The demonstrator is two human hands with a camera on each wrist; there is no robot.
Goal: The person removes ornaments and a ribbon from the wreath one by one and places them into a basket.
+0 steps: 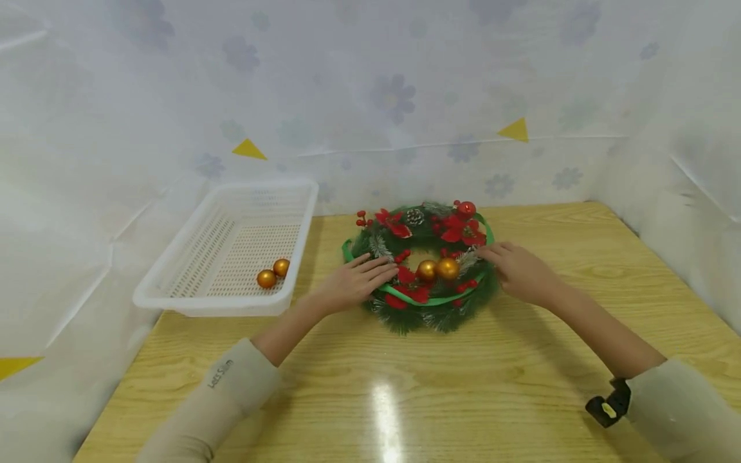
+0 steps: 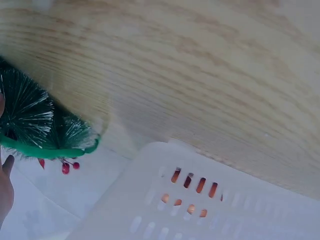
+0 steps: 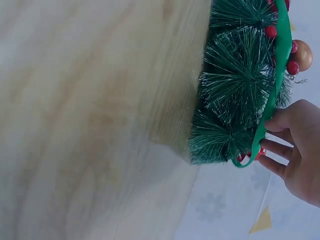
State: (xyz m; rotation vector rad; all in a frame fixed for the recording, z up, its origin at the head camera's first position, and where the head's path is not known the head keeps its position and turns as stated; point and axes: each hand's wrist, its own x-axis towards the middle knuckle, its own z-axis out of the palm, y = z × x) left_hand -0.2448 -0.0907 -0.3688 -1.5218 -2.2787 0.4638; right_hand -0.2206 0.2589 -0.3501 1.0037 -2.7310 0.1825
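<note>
A green Christmas wreath [image 1: 417, 318] with red poinsettias, berries and a pine cone lies on the table. Looped around its top is a green ribbon [image 1: 442, 301]. Two gold ball ornaments [image 1: 448, 269] sit side by side at the wreath's front inner edge. My left hand [image 1: 351, 283] rests over the wreath's left side with its fingers stretched out; only bits of it show in the left wrist view. At the right side, my right hand [image 3: 300, 150] pinches the ribbon [image 3: 272, 102] between thumb and fingers, close against the wreath's needles [image 3: 235, 80].
A white perforated plastic basket [image 1: 147, 292] stands left of the wreath, with two more gold balls [image 1: 266, 278] inside. The wooden table [image 1: 324, 399] meets a pale flowered sheet [image 1: 359, 83] behind. Yellow triangles [image 1: 249, 149] mark the sheet. A black wrist strap [image 1: 610, 404] hangs at the right sleeve.
</note>
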